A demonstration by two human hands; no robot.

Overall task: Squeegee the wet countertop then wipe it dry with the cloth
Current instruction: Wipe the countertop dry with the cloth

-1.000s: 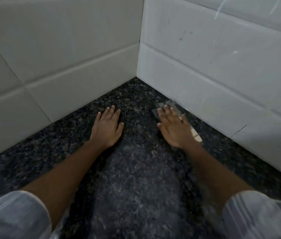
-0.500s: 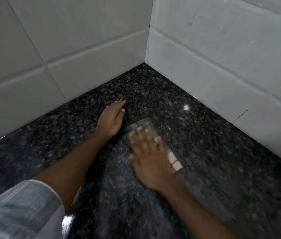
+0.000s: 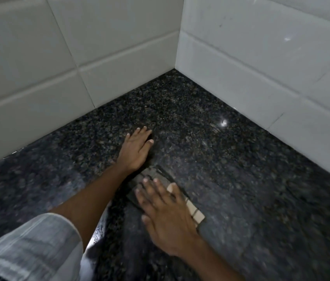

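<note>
While the left hand (image 3: 137,150) lies flat, empty, on the countertop (image 3: 245,175), right hand (image 3: 167,213) palm-down, straight-fingered, pressing the cloth (image 3: 152,175)

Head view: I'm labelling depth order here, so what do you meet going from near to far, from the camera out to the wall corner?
Near to far: grey sleeve → right hand, fingers straight, pressing down → left hand, flat on the countertop → tiled wall corner.

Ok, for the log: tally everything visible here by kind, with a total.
Bare hands: 2 (left hand, right hand)
Grey cloth with beige striped edge: 1
Dark speckled granite countertop: 1
White tiled walls: 2
Grey striped sleeve: 1
Total: 7
</note>
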